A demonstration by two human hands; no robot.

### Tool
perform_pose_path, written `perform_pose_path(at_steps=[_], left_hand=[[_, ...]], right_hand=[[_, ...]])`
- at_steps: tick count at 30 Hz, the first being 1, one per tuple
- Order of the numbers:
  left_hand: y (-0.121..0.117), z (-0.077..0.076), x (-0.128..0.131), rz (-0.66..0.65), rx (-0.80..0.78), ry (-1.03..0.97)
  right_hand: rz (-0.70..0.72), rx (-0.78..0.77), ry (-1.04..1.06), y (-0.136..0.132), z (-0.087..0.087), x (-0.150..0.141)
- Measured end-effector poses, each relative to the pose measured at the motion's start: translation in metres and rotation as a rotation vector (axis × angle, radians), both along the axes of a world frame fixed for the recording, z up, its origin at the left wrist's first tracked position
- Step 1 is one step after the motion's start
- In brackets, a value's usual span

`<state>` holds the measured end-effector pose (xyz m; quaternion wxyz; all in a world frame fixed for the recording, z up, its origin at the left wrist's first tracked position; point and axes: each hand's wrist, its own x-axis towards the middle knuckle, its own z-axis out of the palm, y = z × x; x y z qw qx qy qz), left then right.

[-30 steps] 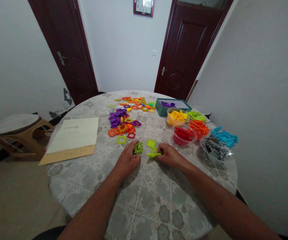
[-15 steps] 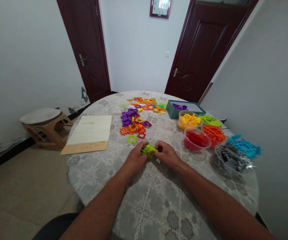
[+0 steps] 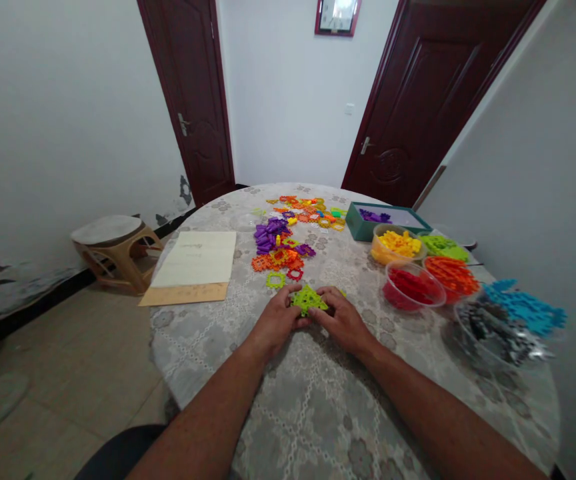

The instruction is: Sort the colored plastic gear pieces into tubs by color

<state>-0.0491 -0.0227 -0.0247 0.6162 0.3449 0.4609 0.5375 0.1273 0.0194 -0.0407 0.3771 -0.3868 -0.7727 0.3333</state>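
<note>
Between my two hands is a lime-green triangular piece (image 3: 309, 300) with holes and toothed edges, seemingly a plastic building piece. My left hand (image 3: 279, 319) grips its left side, fingers curled round it. My right hand (image 3: 342, 320) holds the right side, thumb on the near edge. A little more green shows past my right fingers; I cannot tell whether it is joined on. Just beyond my left hand lie a lime-green square frame piece (image 3: 275, 279) and a small red frame piece (image 3: 295, 274). Behind them are orange pieces (image 3: 263, 264) and purple pieces (image 3: 269, 235).
On the right stand tubs of yellow (image 3: 398, 244), red (image 3: 413, 285), orange (image 3: 452, 275) and grey pieces (image 3: 493, 327), with blue pieces (image 3: 525, 307) beside them. A green box (image 3: 363, 230) stands behind. Papers (image 3: 198, 257) lie left, near a stool (image 3: 113, 250).
The green piece has turned in my hands, so its flat triangular face now shows. My fingers have shifted round it. The whole view has swung slightly left.
</note>
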Motion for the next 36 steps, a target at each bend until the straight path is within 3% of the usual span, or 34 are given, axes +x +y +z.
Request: perform_pose_path(at_steps=[3,12,16,20,24,28,32,36], left_hand=[[-0.002,0.004,0.002,-0.026,-0.021,-0.025],[-0.005,0.005,0.007,0.054,0.01,0.081],[-0.005,0.007,0.006,0.117,-0.015,-0.002],[-0.001,0.007,0.0,0.28,-0.005,-0.082],[0.004,0.007,-0.008,0.424,0.006,-0.129],[0.008,0.007,-0.016,0.469,0.0,-0.164],[0.01,0.008,-0.019,0.415,-0.011,-0.149],[0.007,0.006,-0.016,0.268,-0.02,-0.106]], right_hand=[[-0.006,0.029,-0.031,-0.001,0.002,-0.001],[0.082,0.176,-0.049,-0.015,0.01,0.004],[-0.141,0.29,-0.067,-0.005,0.0,0.018],[-0.336,0.465,-0.329,0.014,-0.018,0.035],[-0.343,0.411,-0.516,0.021,-0.028,0.04],[-0.326,0.354,-0.39,0.021,-0.019,0.039],[-0.247,0.269,-0.162,0.018,-0.008,0.033],[-0.295,0.004,0.063,0.012,-0.006,0.019]])
